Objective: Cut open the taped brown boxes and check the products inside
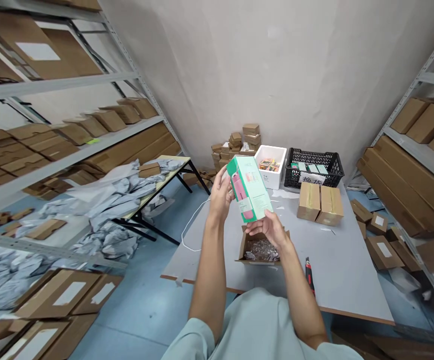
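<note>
A green and white product box (256, 192) with a pink bottle pictured on its side is held up, tilted, above the table. My left hand (221, 194) grips its left edge near the top, and my right hand (268, 227) holds its lower right corner. Below it on the table sits an open cardboard box (244, 250) with crumpled clear plastic wrap (262, 249) inside. To the right of my right forearm lies a red and black utility knife (309, 276).
Two taped cartons (320, 202) stand on the table (348, 270) at right. Behind them are a black crate (331, 172) holding green-white boxes and a white foam box (280, 152). Shelves of cartons (108, 120) flank both sides. Grey parcels (112, 200) pile up at left.
</note>
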### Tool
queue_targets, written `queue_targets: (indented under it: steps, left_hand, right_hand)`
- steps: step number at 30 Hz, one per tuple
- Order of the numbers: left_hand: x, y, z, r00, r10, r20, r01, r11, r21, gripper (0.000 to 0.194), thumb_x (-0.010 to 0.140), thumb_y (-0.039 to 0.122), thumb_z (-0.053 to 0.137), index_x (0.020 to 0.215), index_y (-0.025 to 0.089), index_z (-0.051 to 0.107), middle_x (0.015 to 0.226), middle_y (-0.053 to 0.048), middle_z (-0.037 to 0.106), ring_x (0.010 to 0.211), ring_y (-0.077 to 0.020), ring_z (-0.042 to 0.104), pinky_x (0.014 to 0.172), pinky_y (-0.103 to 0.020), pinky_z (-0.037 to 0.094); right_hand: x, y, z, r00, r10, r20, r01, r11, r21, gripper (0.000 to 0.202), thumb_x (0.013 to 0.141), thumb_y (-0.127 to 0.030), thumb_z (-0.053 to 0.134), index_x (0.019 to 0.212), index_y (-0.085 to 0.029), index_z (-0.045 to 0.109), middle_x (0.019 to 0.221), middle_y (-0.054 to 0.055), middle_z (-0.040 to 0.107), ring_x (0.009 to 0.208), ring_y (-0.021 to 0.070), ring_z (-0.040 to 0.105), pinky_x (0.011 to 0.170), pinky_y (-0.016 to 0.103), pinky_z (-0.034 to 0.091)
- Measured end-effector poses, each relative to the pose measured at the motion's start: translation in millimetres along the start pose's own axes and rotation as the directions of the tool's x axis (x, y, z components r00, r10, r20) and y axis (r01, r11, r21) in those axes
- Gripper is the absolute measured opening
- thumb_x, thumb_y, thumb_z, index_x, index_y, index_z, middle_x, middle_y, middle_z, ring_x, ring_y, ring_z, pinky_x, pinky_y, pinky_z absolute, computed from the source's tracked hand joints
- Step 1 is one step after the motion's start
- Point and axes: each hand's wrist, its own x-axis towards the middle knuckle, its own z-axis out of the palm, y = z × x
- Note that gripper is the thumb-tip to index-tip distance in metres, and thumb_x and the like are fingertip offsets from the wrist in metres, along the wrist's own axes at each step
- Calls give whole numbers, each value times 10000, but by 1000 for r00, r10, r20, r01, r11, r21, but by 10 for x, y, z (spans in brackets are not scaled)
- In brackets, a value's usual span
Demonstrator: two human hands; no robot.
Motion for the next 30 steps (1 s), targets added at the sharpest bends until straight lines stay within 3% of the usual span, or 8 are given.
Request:
queue_targets:
  steps: [3, 6, 12, 15, 19, 22, 26, 30]
  left_hand:
    - [-85, -112, 52, 992, -83, 96, 93, 990, -103, 938, 754, 782, 985, 1503, 288, 712, 1323, -101, 833, 966, -237, 830, 751, -278, 624]
    - [-201, -218, 146, 958, -186, 217, 209, 974, -88, 881, 777, 810, 956, 1382, 196, 771, 1241, -155, 859, 1038, -333, 850, 811, -371, 681]
    - [-316, -198, 279, 985, -126, 115, 134, 989, -60, 887, 739, 632, 1058, 1442, 196, 736, 1369, -170, 828, 1236, -347, 821, 967, -386, 689]
    - [-305, -69, 285, 998, -15, 64, 13, 1000, 26, 932, 705, 602, 1084, 1472, 210, 726, 1452, -173, 796, 1316, -337, 787, 999, -362, 672]
    - [-341, 83, 353, 997, 75, 3, -74, 979, 191, 995, 665, 564, 1112, 1507, 221, 708, 1417, -181, 792, 1223, -340, 807, 941, -384, 683]
    - [-452, 132, 479, 992, 126, -6, -121, 961, 248, 960, 686, 517, 1114, 1511, 244, 707, 1427, -169, 777, 1238, -337, 795, 970, -403, 685]
    - [-629, 135, 618, 990, 136, 32, -139, 961, 238, 866, 716, 451, 1108, 1477, 273, 734, 1435, -142, 766, 1272, -335, 774, 1017, -425, 679]
    - [-679, 85, 527, 990, 113, 84, -127, 973, 192, 961, 705, 493, 1111, 1545, 280, 694, 1529, -159, 721, 1373, -353, 734, 1075, -423, 652]
  right_hand:
    - [26, 28, 49, 1000, -19, -9, 19, 999, 50, 720, 862, -912, 632, 1016, -219, 752, 769, 106, 833, 859, 351, 885, 733, 426, 722]
    - [61, 65, 61, 997, -47, -61, 52, 995, 84, 748, 845, -933, 619, 982, -212, 760, 755, 116, 820, 907, 373, 888, 748, 436, 729]
    - [52, 74, -73, 976, -76, -205, 77, 997, 0, 928, 889, -990, 599, 1281, -164, 755, 899, 133, 825, 846, 354, 871, 692, 442, 721]
    - [-40, 20, -95, 867, -305, -394, 223, 944, -242, 950, 922, -858, 748, 1635, -257, 569, 1242, 126, 804, 818, 248, 848, 716, 372, 711]
    - [-194, -8, 42, 732, -560, -388, 242, 746, -621, 1058, 821, -660, 962, 1720, -341, 506, 1681, 180, 575, 1069, 270, 809, 875, 416, 726]
    - [-239, 59, 189, 630, -677, -380, 188, 608, -771, 1029, 762, -611, 1036, 1636, -287, 602, 1635, 214, 590, 1113, 324, 765, 977, 507, 715]
    - [-224, 155, 276, 512, -784, -352, 245, 526, -815, 786, 921, -545, 931, 1597, -273, 635, 1539, 214, 635, 1300, 375, 710, 1064, 532, 689]
    - [-221, 121, 256, 483, -790, -377, 314, 558, -768, 634, 951, -479, 888, 1519, -283, 687, 1487, 190, 667, 1324, 354, 706, 1085, 517, 681]
